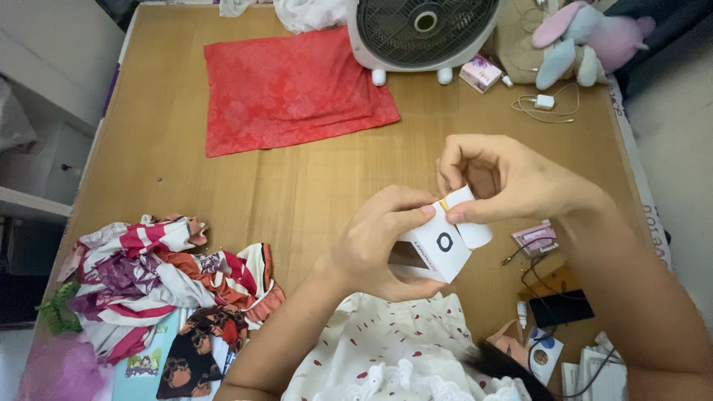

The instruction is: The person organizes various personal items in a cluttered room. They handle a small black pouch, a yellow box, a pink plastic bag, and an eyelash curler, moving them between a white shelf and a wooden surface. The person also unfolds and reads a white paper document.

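Wooden boards [297, 193] fill the view — a wide tan surface with a red cloth [293, 89] spread flat near the far edge, a white fan [423, 33] behind it, and a heap of striped clothes [156, 278] at the near left. At centre right, held above the wood and clear of it, is a small white box [440, 239] with a dark ring mark on its front face; its long axis tilts up and to the right. The left hand [379, 249] cups it from below and the left, fingers curled around the body, thumb pressed on the upper face. The right hand [505, 182] comes from above right — thumb and forefinger pinch the raised white flap [462, 199] at the box's upper end, the other fingers folded in.
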